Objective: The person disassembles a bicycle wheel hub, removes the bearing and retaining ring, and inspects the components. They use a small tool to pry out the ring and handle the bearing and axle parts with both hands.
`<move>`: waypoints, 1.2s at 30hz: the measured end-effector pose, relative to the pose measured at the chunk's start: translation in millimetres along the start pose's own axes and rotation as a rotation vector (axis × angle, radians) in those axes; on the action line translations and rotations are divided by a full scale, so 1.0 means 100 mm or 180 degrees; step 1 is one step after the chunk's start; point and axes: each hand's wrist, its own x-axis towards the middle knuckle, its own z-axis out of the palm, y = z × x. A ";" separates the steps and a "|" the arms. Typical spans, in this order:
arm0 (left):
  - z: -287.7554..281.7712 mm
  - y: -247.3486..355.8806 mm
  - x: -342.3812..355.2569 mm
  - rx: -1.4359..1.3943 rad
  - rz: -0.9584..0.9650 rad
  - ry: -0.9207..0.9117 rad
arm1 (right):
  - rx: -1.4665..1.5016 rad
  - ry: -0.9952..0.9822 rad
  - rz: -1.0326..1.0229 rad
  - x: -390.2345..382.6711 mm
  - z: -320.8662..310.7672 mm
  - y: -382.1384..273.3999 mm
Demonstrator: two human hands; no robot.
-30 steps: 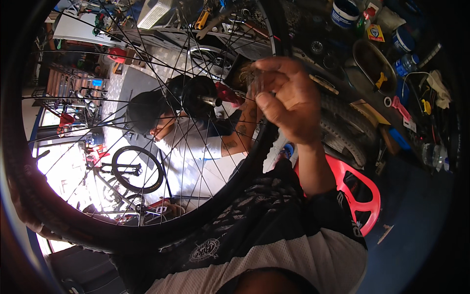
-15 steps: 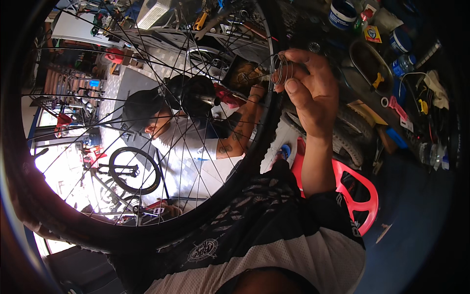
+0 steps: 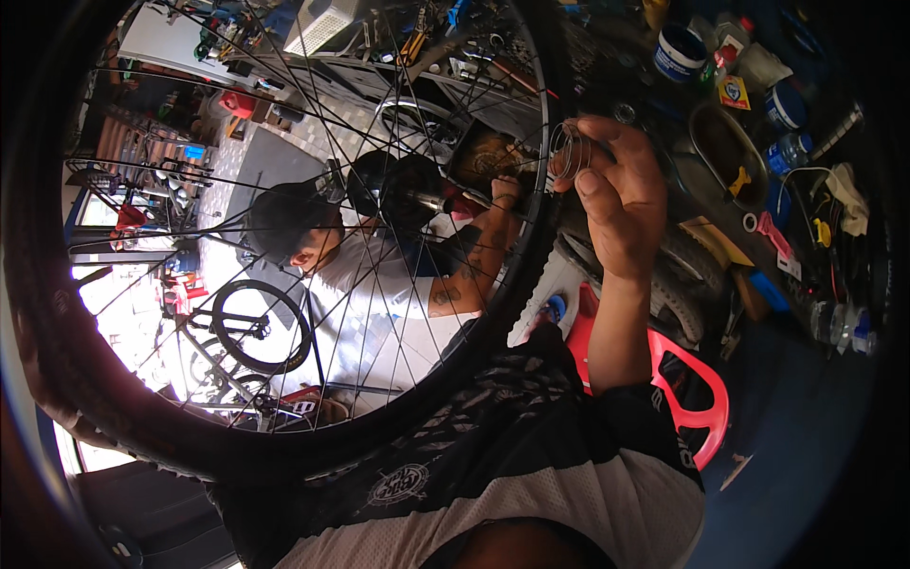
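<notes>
A large spoked bicycle wheel (image 3: 313, 450) with a black tire stands upright close in front of me and fills the left half of the view. At its lower left, my left hand (image 3: 81, 427) is partly visible in shadow, gripping the tire; most of its fingers are hidden. Beside the wheel's right edge, my right hand (image 3: 626, 194) pinches a loose coil of thin metal wire (image 3: 572, 155) between thumb and fingers. The wheel's black hub (image 3: 393, 190) shows beyond the spokes.
Through the spokes, a co-worker in a cap and white shirt (image 3: 365, 280) bends low. Behind are bicycles and a smaller wheel (image 3: 261, 327). Right of me lie tubs (image 3: 679, 52), an oval tray (image 3: 725, 156), bottles and tools. A red plastic chair (image 3: 697, 398) stands by my right arm.
The wheel and surroundings have shifted slightly right in view. My right hand, still pinching the wire coil, appears a little lower and farther right.
</notes>
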 end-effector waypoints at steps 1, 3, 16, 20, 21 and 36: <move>-0.02 0.00 -0.01 0.0007 -0.0012 0.0008 | 0.0006 0.0020 0.0015 0.00 0.01 0.00; -0.04 -0.01 -0.02 0.0019 -0.0033 0.0026 | 0.0018 0.0065 0.0044 0.01 0.03 0.00; -0.14 0.01 -0.02 0.0043 -0.0064 0.0076 | -0.0532 -0.0612 -0.0149 -0.06 0.42 0.07; -0.17 0.00 -0.05 0.0050 -0.0094 0.0071 | -0.1780 -0.0784 -0.0420 -0.09 0.59 -0.06; -0.17 0.00 -0.05 0.0047 -0.0094 0.0075 | -0.1899 -0.0769 -0.0577 -0.09 0.61 -0.04; -0.16 0.00 -0.04 -0.0018 -0.0108 0.0051 | -0.2221 -0.0803 -0.0892 -0.01 0.79 0.15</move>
